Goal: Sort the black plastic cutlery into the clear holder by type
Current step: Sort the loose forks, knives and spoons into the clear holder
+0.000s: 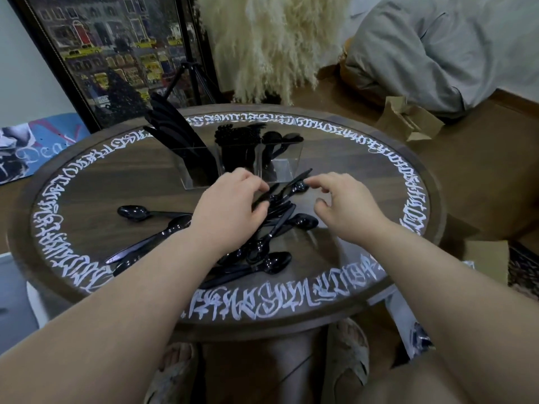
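Cutlery pile (262, 228) crowds the table's (87, 182) middle below the holder (233, 164); flanks lie bare.

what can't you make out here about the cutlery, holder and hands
Head view only:
- Left hand: its curled fingers cover the pile; which piece they grip, if any, is hidden.
- Right hand: whether the fingertips touch the spoon is unclear.
- Clear holder: middle compartment is a dark mass; type unreadable.
- Pile: overlapping black pieces, count impossible.

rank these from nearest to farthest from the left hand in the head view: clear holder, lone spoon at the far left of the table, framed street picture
1. Clear holder, just beyond the left hand.
2. Lone spoon, on the table to the hand's left.
3. Framed street picture, behind the table, far left.
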{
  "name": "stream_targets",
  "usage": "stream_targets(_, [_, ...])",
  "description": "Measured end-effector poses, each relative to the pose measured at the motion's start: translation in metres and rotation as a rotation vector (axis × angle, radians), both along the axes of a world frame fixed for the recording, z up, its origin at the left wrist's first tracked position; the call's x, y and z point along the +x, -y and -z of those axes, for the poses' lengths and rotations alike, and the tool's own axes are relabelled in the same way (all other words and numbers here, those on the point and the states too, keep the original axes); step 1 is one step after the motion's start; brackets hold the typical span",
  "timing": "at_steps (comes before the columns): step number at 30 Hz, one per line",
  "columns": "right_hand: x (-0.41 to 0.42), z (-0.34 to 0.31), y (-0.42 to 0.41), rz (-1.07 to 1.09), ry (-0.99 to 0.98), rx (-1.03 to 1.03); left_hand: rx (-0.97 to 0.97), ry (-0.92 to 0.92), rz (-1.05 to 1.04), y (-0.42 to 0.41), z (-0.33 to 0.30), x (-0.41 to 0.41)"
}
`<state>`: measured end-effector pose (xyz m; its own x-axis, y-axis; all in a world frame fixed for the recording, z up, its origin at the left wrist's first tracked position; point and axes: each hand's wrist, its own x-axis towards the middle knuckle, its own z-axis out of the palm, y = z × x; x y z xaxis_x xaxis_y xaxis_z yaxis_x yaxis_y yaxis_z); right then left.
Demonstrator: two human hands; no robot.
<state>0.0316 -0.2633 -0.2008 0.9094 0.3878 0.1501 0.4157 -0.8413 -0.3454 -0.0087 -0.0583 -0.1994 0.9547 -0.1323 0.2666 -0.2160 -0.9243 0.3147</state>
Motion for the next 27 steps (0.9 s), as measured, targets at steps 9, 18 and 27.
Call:
stream_targets(9, [0.001, 0.015, -0.017, -0.219, -0.174, -0.149, 0.231, -0.407, 0.018, -0.003, 0.017, -0.003])
stream_targets(18, [0.004, 0.026, -0.018, -0.208, -0.154, -0.177, 0.235, -0.433, 0.052, -0.013, 0.022, -0.002])
stream_targets(27, [0.007, 0.029, -0.007, -0.13, -0.081, -0.222, 0.205, -0.401, 0.059, -0.018, 0.025, 0.002])
